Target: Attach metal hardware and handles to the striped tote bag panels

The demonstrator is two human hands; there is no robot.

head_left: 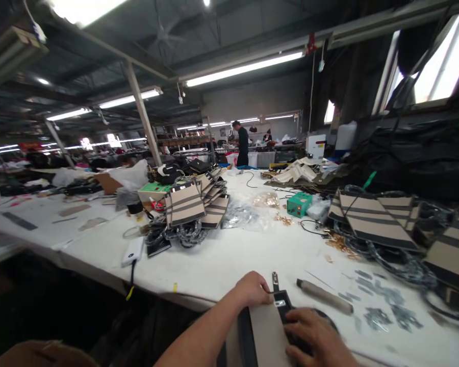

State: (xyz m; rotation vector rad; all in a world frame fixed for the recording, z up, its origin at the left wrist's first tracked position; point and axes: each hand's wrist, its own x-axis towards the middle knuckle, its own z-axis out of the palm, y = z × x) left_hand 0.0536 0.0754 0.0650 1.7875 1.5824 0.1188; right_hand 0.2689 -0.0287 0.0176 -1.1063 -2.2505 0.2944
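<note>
Two hands engaged one beige-and-black bag at the near edge of the white table; I took clock positions from the bag's centre, twelve pointing away from the worker. The left hand was clamped on the bag's upper edge at eleven o'clock. The right hand lay at three o'clock, fingers apart and touching the black side; its thumb position could not be determined. A metal-fitted strap projected at twelve. A brownish rod lay near, at two.
</note>
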